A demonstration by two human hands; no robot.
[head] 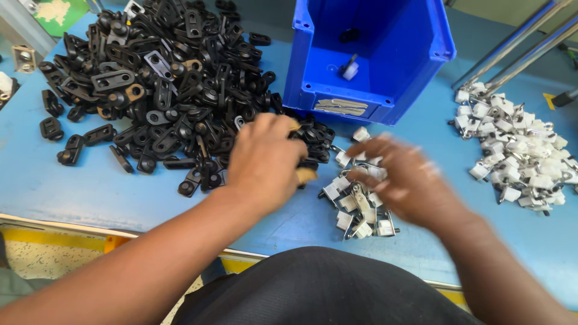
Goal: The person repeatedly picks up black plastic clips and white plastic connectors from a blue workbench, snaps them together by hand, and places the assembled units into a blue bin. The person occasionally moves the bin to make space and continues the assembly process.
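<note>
Hands sorting clips below blue bin [367, 60] on tabletop [72, 186].
Left hand [265, 159] at black pile [162, 78] edge left of bin, fingers curled, grip unclear. Right hand [409, 180] blurred, fingers spread over small white clips [355, 207] under bin; clip axes mixed.

black brackets [162, 90], white clips [524, 150], blue bin [415, 54], blue table [72, 186]
</note>
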